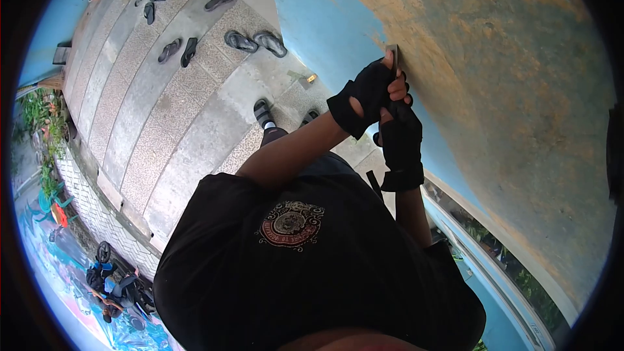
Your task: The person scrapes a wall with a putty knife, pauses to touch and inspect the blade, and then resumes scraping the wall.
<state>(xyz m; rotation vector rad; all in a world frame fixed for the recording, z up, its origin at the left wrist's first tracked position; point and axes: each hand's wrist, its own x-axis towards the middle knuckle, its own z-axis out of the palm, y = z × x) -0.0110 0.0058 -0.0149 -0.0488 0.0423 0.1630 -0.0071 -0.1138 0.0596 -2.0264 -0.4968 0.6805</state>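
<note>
Both my hands wear black fingerless gloves and are pressed together against a wall [520, 91] whose blue paint has largely come off to bare tan plaster. My left hand [366, 94] grips a small scraper [393, 54], a finger lying along its flat metal blade, which rests on the wall at the edge of the remaining blue paint [331, 32]. My right hand [400, 138] is closed just below the left, on the tool's handle, which is hidden by the gloves. My black shirt [292, 253] fills the lower frame.
My sandalled feet [262, 112] stand on a concrete ledge by the wall. Broad tiled steps [162, 110] carry several loose sandals [255, 41]. Parked motorcycles [117, 283] and plants [42, 130] lie far below left. A window frame [481, 266] runs along the lower right.
</note>
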